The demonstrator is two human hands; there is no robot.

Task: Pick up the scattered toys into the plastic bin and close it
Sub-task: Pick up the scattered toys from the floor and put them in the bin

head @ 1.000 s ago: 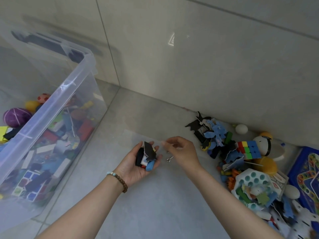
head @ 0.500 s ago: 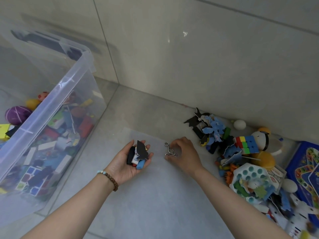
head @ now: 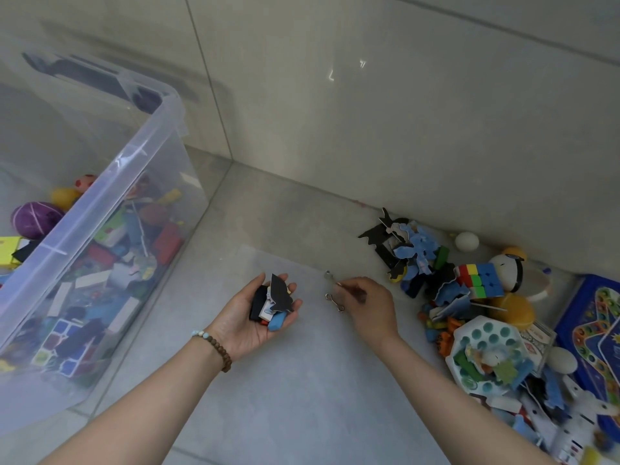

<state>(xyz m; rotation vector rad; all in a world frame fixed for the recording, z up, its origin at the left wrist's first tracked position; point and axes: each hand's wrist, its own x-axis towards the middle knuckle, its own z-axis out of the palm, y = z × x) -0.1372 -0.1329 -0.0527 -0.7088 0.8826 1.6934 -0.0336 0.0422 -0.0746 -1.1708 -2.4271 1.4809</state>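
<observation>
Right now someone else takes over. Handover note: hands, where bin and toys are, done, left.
Left hand: palm up, fingers curled round a handful of small toy pieces.
Right hand: low over the floor, fingertips at a metal wire puzzle; whether it grips cannot be told.
Plastic bin: at the left, open, partly filled with toys.
Toy pile: on the floor at the right, by the wall.
Done: part of the toys are in the bin.
Left: take the wire puzzle, drop the handful in, clear the pile, close the bin.

Clear plastic bin (head: 110,182) open, part-filled, toys (head: 479,280) heaped right
</observation>
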